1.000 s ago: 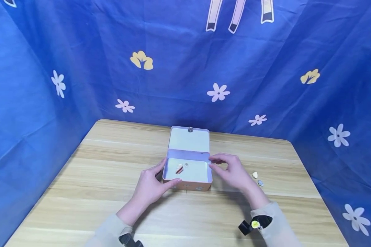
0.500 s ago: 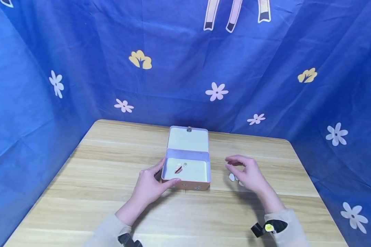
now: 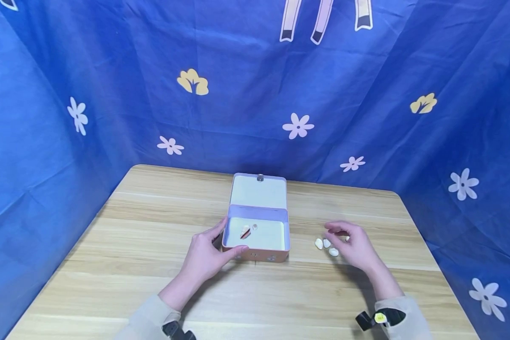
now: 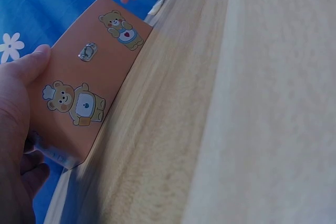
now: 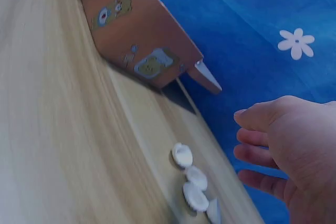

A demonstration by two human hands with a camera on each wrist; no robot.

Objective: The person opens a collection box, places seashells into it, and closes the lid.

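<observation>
An orange tin box with printed bears point(image 4: 84, 77) stands with its lid point(image 3: 259, 191) raised; a few small shells point(image 3: 245, 232) lie on its pale floor. My left hand point(image 3: 206, 255) grips the box's left front corner, thumb over the front rim and fingers along the side. To the right of the box, my right hand point(image 3: 354, 245) hovers over several white shells point(image 3: 333, 252) on the table, its fingers loosely bent with nothing seen between them. In the right wrist view, the shells point(image 5: 196, 196) lie below and left of the fingers.
The wood-grain table point(image 3: 153, 212) has a blue patterned cloth point(image 3: 238, 118) hanging behind it and at both sides. Black wrist devices sit on both sleeves, the right one point(image 3: 386, 317) with a yellow mark.
My right hand has moved from the box's right edge out to the right, above the table shells. The left hand keeps its grip on the box.
</observation>
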